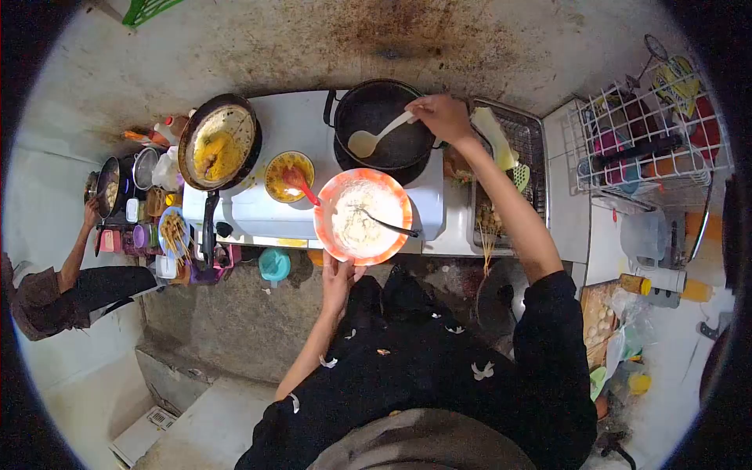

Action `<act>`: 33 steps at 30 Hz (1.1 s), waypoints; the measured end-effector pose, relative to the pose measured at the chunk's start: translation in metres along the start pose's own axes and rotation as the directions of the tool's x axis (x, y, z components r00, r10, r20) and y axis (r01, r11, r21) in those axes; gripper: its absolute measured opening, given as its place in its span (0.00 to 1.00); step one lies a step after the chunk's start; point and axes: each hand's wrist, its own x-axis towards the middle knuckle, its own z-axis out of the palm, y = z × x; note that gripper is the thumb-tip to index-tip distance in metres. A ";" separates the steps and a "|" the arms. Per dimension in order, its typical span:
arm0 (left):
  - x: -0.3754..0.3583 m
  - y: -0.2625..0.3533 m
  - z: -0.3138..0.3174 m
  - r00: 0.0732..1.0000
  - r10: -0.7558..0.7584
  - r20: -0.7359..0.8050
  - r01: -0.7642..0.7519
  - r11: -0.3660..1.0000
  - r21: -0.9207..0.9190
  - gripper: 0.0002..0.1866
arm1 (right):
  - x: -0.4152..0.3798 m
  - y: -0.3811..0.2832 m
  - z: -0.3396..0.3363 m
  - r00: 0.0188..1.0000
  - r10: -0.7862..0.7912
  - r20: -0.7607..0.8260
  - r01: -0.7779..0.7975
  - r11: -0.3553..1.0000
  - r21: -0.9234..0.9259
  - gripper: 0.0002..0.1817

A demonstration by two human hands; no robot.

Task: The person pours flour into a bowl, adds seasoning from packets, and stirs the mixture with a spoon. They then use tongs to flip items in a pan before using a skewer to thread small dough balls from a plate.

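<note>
My left hand [337, 283] grips the near edge of an orange-and-white bowl [402, 205], tilted toward the stove. Pale, thick white contents fill it, and a dark-handled spoon [392, 228] rests inside. Fingers closed round the handle, my right hand [445, 117] holds a cream-coloured ladle [364, 144] over a black wok [377, 102]. Something pale shows in the ladle's cup. Left of the bowl stands a small yellow-patterned bowl [273, 188] with orange-yellow contents and a red spoon [301, 186]. The fingers beneath the held bowl are partly hidden.
A frying pan [231, 117] with yellow food sits on the stove's left, its handle [210, 227] jutting toward me. A wire-racked tray [536, 168] lies right of the wok. At far left, a co-worker's hand [92, 211] is by another pan. A white wire basket [627, 153] hangs at right.
</note>
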 end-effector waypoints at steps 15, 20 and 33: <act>-0.002 0.001 0.006 0.999 0.035 -0.034 -0.035 0.999 0.021 0.29 | -0.050 -0.055 -0.061 0.992 0.031 0.121 -0.033 0.999 0.019 0.12; 0.002 -0.006 -0.001 0.998 0.060 0.020 -0.060 0.998 -0.003 0.27 | -0.096 -0.066 -0.030 0.997 -0.048 0.061 0.048 0.999 0.009 0.10; -0.001 -0.001 0.003 0.999 0.046 0.005 -0.046 0.999 0.027 0.28 | -0.142 -0.072 -0.002 0.765 -0.642 -0.046 0.605 0.742 -0.289 0.10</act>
